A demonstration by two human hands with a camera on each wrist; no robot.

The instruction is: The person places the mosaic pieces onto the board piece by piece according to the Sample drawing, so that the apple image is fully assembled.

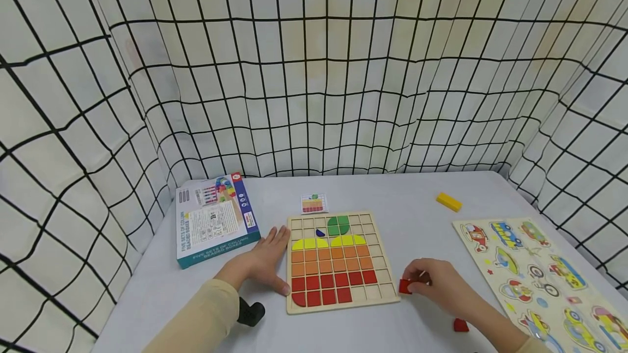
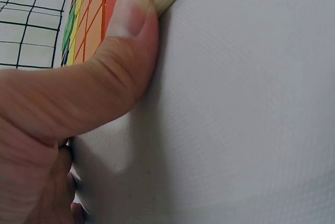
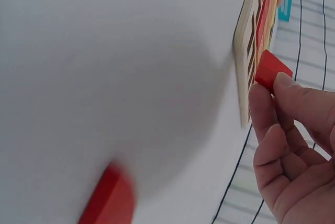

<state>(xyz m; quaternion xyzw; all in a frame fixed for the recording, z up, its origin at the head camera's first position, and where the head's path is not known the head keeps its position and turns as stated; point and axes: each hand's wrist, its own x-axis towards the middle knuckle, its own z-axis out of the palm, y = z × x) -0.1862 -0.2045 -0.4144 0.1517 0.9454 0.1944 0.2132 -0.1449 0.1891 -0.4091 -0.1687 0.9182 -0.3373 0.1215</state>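
Note:
A wooden grid board [image 1: 378, 292] lies on the table, with green, blue, yellow, orange and red pieces set in its squares. My left hand [image 1: 265, 260] rests at the board's left edge; in the left wrist view its thumb [image 2: 131, 20] touches the near corner. Between thumb and fingers my right hand [image 1: 436, 282] pinches a small red block [image 3: 271, 69] beside the board's lower right edge. Another red piece [image 1: 460, 325] lies on the table below the right wrist. Several squares at the board's lower right hold no piece.
A small pattern card [image 1: 314, 204] lies behind the board. At left is a box [image 1: 216, 222], with a black object [image 1: 251, 314] near the left sleeve. A yellow block [image 1: 448, 201] and a picture puzzle board [image 1: 520, 255] lie at right. Black netting surrounds the table.

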